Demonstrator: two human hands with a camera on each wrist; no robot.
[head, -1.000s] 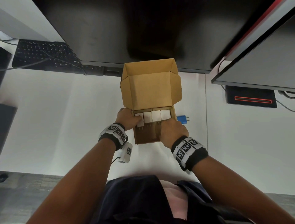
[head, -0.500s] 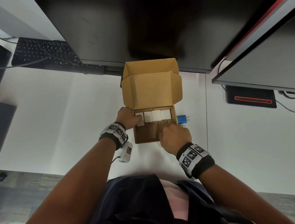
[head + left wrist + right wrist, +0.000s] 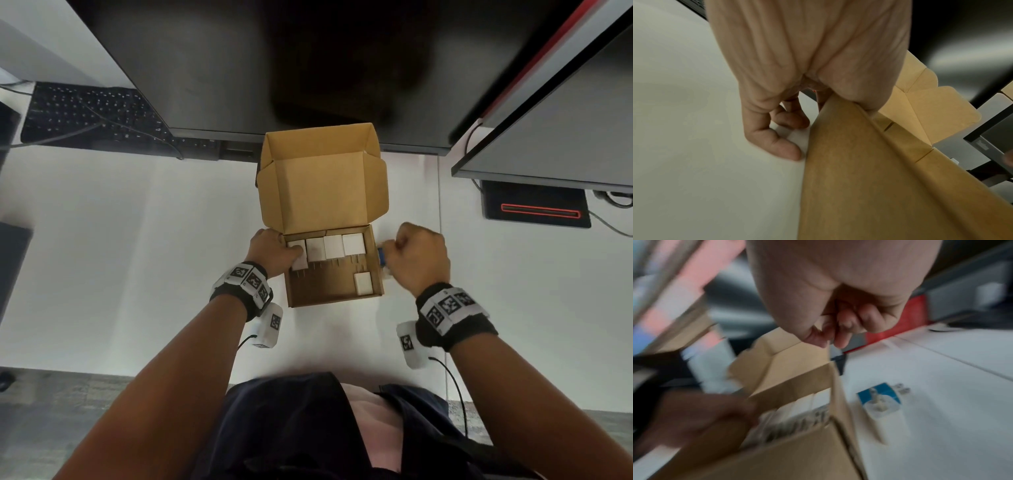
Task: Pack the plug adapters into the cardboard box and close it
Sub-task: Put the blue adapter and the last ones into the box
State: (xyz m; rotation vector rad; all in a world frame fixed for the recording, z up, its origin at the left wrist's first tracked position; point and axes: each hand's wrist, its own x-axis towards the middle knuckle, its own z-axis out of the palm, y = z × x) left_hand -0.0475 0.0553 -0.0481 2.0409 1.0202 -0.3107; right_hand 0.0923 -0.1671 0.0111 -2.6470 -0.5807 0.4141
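The open cardboard box (image 3: 334,301) stands on the white desk with its lid (image 3: 325,192) up. Several white plug adapters (image 3: 325,246) fill its back row, and one more white adapter (image 3: 363,283) lies in its front right corner. My left hand (image 3: 284,251) grips the box's left wall (image 3: 859,178), thumb over the rim, fingers (image 3: 789,151) outside on the desk. My right hand (image 3: 397,248) hovers just right of the box, fingers (image 3: 840,337) curled and empty. Below it on the desk lie a blue adapter (image 3: 878,394) and a white adapter (image 3: 888,421).
A large dark monitor (image 3: 274,68) overhangs the box's far side, and a second screen (image 3: 565,120) stands at the right. A black keyboard (image 3: 92,113) lies at the far left and a black device with a red line (image 3: 537,209) at the right.
My right hand has left the box and swung out past its right wall, over the blue adapter. A white adapter now lies in the box's front right corner. The left hand has stayed put.
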